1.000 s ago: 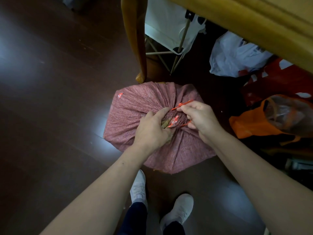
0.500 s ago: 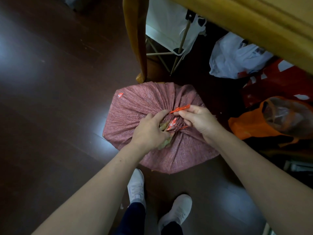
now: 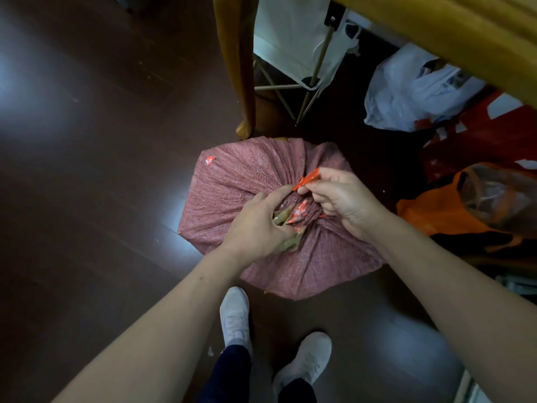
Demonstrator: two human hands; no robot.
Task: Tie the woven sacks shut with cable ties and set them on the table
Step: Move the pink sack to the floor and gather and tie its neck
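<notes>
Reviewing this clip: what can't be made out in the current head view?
- Whether the orange plastic cable tie is locked round the neck of the pinkish-red woven sack: head view, the left hand and right hand cover it. Only one end shows above the right grip.
- Top of the yellow wooden table: cut off by the upper edge.
- Contents of the crumpled orange plastic bag: dim and blurred.
</notes>
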